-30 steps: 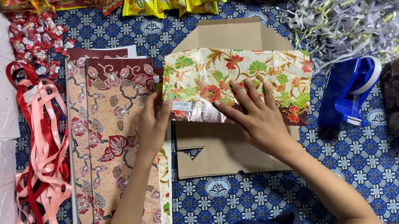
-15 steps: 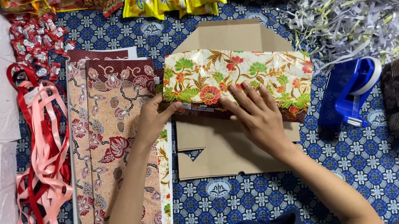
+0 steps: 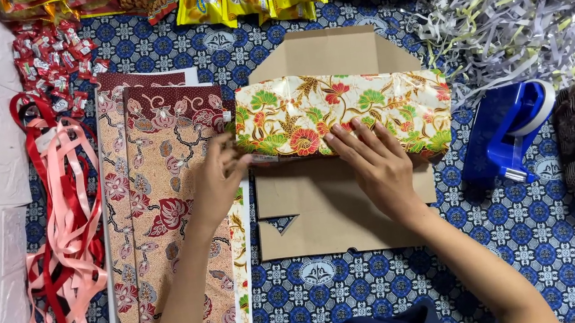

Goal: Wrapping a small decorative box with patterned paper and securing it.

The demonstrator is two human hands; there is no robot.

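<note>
Both hands on the floral-wrapped parcel (image 3: 340, 114), pressing along its near edge.

The parcel lies across the flat brown cardboard (image 3: 341, 206) on the blue patterned cloth (image 3: 571, 235). Left hand (image 3: 219, 178) pinches its left corner, fingers curled; right hand (image 3: 373, 165) lies flat on it, fingers spread. Batik paper sheets (image 3: 159, 200) sit just left, blue tape dispenser (image 3: 505, 129) right.

Left hand (image 3: 219, 178) curled, right hand (image 3: 375, 163) flat, fingers spread.

Blue patterned cloth (image 3: 556, 237) under flat cardboard (image 3: 339, 214), ribbons (image 3: 61, 213), tape dispenser (image 3: 502, 133).
</note>
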